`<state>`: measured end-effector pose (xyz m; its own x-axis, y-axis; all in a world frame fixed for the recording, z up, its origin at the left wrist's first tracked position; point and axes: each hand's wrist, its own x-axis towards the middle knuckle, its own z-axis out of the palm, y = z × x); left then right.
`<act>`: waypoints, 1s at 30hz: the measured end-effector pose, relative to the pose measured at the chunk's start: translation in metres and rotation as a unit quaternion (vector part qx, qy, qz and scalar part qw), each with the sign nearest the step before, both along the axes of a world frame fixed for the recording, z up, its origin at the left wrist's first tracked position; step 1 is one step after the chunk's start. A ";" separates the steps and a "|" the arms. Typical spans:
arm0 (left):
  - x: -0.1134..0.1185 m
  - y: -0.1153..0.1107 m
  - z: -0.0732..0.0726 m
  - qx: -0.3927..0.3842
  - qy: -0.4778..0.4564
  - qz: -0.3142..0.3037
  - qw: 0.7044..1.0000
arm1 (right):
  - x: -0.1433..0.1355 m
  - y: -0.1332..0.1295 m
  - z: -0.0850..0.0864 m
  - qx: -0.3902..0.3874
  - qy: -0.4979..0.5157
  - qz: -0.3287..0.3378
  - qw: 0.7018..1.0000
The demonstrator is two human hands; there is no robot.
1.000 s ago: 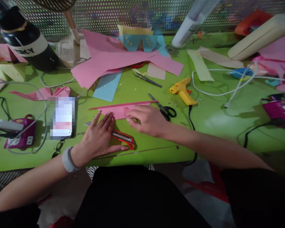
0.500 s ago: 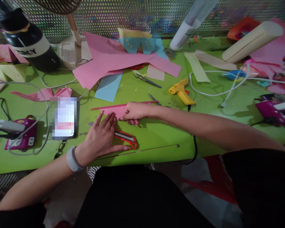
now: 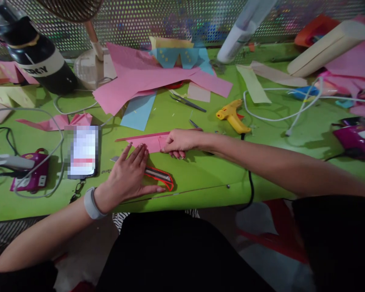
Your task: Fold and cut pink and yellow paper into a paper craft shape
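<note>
A folded piece of pink paper (image 3: 150,143) lies on the green table, with a narrow raised strip along its far edge. My left hand (image 3: 129,168) rests flat with fingers spread, its fingertips on the paper's near left part. Curled fingers of my right hand (image 3: 181,142) close on the paper's near edge toward the right; that hand covers the paper's right end. Under my left hand lies a red-edged utility knife (image 3: 159,175), its middle hidden and its blade tip showing on the left.
A yellow glue gun (image 3: 232,117) and tweezers (image 3: 188,103) lie beyond my right hand. Left of my left hand is a phone (image 3: 83,152). Large pink paper (image 3: 140,79), a black bottle (image 3: 44,61), a fan and white cables (image 3: 280,119) occupy the back and sides.
My right hand has slid a little to the right along the pink paper, uncovering more of it. My left hand stays in place, and the view has shifted slightly.
</note>
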<state>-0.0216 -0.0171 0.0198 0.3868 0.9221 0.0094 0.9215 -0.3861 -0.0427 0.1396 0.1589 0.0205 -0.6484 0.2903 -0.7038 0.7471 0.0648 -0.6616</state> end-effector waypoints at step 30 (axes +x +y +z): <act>-0.016 0.088 0.025 -0.465 -0.301 0.304 0.775 | 0.006 -0.001 0.002 0.009 0.050 -0.003 0.999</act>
<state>-0.0380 0.0705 0.0451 0.0616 0.6494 -0.7579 0.6896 0.5213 0.5027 0.1455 0.1576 0.0225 -0.7127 0.3068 -0.6308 0.6784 0.0728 -0.7311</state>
